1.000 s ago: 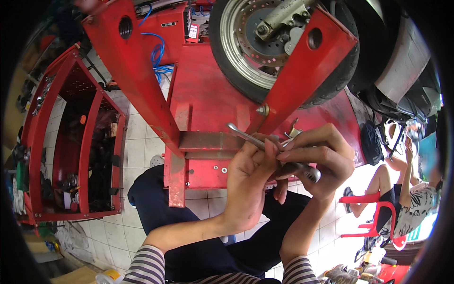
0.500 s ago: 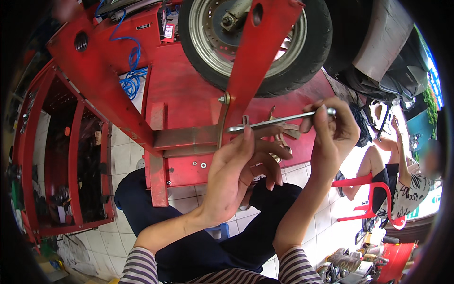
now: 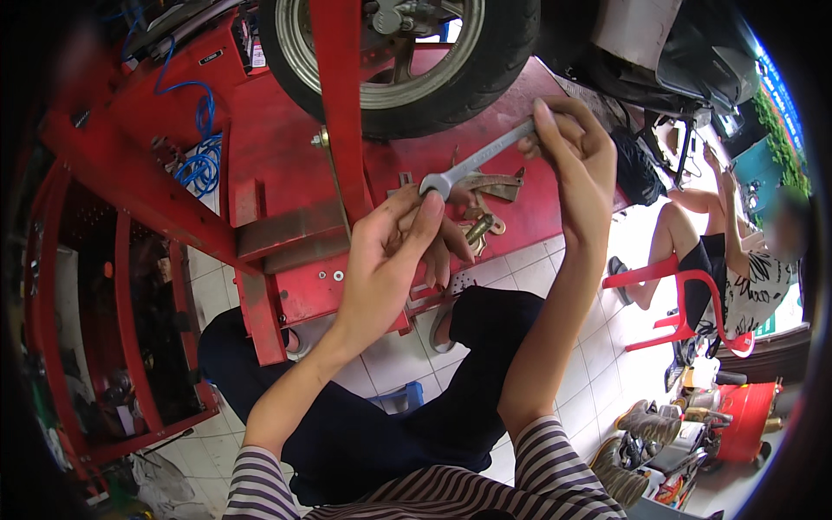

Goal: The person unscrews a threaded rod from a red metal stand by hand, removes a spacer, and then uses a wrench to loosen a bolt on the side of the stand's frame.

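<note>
The right hand [image 3: 572, 156] is closed around the handle end of a silver wrench [image 3: 475, 160], fingers wrapped, while the left hand [image 3: 390, 251] pinches the wrench's head with thumb and fingertips, steadying it against something at the edge of the red lift platform [image 3: 277, 139]. What the head sits on I cannot tell — the fingers cover it. To my eye, the job wants the left hand to keep the head square and fully seated while the right swings the handle in short arcs, so it doesn't slip off.

Room for that swing looks tight. The motorcycle wheel [image 3: 407, 61] sits just above the handle, and the red upright bar [image 3: 342, 104] clamping it stands just to the left. A brass-coloured fitting [image 3: 481, 230] and some brown metal brackets [image 3: 498, 184] lie under the wrench — easy to knock off the ledge. A blue coiled hose [image 3: 201, 143] hangs further left, and another person sits on a red plastic chair [image 3: 685, 303], well apart.
</note>
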### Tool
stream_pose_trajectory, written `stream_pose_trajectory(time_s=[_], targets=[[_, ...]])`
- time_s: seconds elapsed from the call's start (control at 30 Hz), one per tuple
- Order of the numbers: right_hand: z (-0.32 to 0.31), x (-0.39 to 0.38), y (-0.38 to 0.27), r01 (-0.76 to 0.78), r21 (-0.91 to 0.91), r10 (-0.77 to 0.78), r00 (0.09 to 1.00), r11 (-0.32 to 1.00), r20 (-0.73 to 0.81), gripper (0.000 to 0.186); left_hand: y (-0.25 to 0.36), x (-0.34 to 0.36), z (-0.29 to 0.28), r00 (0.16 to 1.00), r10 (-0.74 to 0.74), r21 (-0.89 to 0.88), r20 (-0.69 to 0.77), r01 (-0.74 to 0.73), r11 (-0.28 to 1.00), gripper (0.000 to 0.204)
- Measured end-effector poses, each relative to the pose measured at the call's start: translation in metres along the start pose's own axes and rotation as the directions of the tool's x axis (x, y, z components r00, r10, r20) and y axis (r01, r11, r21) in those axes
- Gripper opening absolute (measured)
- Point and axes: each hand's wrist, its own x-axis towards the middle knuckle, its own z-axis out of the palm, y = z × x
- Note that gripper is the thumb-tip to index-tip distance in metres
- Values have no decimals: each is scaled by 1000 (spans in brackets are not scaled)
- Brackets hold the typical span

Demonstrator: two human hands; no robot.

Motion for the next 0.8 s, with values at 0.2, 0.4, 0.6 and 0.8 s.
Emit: stream_pose_trajectory(time_s=[0.2, 0.4, 0.6, 0.8], targets=[[-17, 9, 64, -169, -60, 171, 985, 984, 34, 20, -23, 16, -10, 983, -180, -52, -47, 177, 983, 33], [-13, 12, 104, -269, -260, 276, 961, 928, -10, 21, -46, -2, 5, 966, 150, 221, -209, -103, 970, 44], [-12, 11, 135, -247, -523, 316, 948, 816, 44, 22, -3, -14, -4, 516, 852, 663, 94, -670, 333, 38], [-32, 4, 134, -155, -730, 345, 931, 665, 117, 22, 25, -4, -40, 336, 936, 702, -101, -643, 307, 32]])
